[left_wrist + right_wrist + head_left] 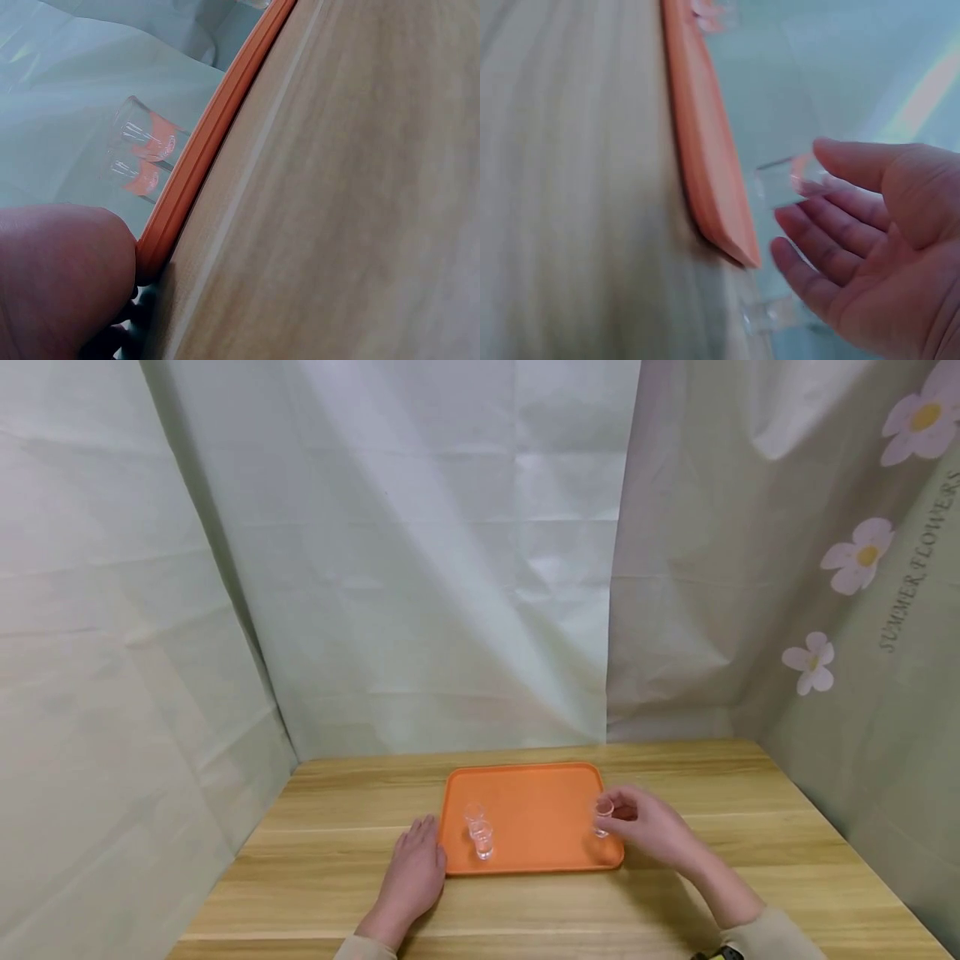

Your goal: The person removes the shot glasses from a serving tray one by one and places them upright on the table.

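On a wood-grain table (300, 860), head view: orange tray (540, 818), lying flat. Two small clear glasses (483, 842) near tray's left side, upright, one just behind the other, overlapping in sight. Third glass (602, 825), also clear, at tray's right side, pinched between thumb and fingertips of right hand (651, 827). Left hand (414, 870): lies beside tray's left edge, fingers extended, thumb side against the rim, grasps nothing. Pale sleeves (772, 935) at both forearms; dark wristband (723, 954) with a touch of yellow on the right. Behind, pale sheeting (450, 568); off to the right, pale flowers (857, 557) with yellow centres, and lettering (921, 560) reading "SUMMER FLOWERS".

Left wrist view: tray rim aslant, lower end touching the hand. Just beyond the rim, both left-side glasses side by side, orange showing through. Wood grain across the right half.

Right wrist view, blurred: thumb above, fingertips below, third glass between. Base on tray or just clear of it: cannot tell through this smear. Another clear glass (769, 316) below the fingers, past tray's corner.
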A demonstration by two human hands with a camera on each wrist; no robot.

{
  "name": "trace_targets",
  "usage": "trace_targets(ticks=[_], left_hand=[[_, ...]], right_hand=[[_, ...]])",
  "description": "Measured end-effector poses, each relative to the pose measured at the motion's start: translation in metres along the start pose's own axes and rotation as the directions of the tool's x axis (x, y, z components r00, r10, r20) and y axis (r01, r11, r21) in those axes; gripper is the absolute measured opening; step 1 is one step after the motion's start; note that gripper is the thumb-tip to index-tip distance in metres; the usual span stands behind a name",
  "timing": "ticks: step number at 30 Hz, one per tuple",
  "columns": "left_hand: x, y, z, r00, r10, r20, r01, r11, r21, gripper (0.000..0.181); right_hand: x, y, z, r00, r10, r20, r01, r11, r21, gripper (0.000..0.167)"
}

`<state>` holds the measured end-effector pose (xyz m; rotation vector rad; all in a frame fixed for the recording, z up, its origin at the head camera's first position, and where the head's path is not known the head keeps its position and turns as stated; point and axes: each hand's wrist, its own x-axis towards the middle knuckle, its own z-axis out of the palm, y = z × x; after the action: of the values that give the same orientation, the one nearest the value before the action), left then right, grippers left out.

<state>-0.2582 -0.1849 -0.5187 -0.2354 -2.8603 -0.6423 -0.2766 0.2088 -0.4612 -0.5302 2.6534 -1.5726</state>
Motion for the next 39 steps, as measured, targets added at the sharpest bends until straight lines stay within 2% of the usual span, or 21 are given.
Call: trace_targets(ticks=[7,10,11,14,17,18,27,39], left_hand=[[0.0,-0.001,0.002,0.999,0.04,-0.037,-0.04,0.999,0.015,0.046],[0.0,-0.002,0.003,0.998,0.043,-0.043,-0.043,0.999,0.009,0.046],[0.001,-0.005,0.007,0.997,0.05,-0.065,-0.049,0.999,0.005,0.046],[0.001,-0.004,0.006,0.998,0.042,-0.056,-0.041,0.999,0.006,0.046],[0.001,-0.003,0.005,0.999,0.027,-0.042,-0.026,1.0,0.011,0.047],[0.001,0.0,0.001,1.0,0.017,-0.017,-0.017,1.0,0.015,0.048],[-0.001,0.0,0.001,1.0,0.003,-0.01,-0.003,1.0,0.011,0.049],[0.0,0.0,0.002,1.0,0.01,-0.018,-0.01,1.0,0.016,0.048]], right_hand=[[-0.004,0.008,-0.03,0.987,-0.023,0.157,0.011,0.997,0.073,0.028],[-0.005,0.013,-0.04,0.98,-0.027,0.195,0.014,0.998,0.068,0.025],[-0.005,0.015,-0.043,0.979,-0.033,0.203,0.019,0.997,0.071,0.024],[-0.007,0.023,-0.053,0.978,-0.017,0.208,0.004,0.998,0.064,0.025],[-0.009,0.029,-0.064,0.983,0.018,0.185,-0.026,0.999,0.043,0.032],[-0.01,0.03,-0.067,0.984,0.033,0.173,-0.039,0.999,0.032,0.034],[-0.012,0.035,-0.079,0.992,0.122,0.02,-0.12,0.99,-0.08,0.036],[-0.002,0.054,-0.073,0.977,0.111,-0.18,-0.142,0.975,-0.171,0.035]])
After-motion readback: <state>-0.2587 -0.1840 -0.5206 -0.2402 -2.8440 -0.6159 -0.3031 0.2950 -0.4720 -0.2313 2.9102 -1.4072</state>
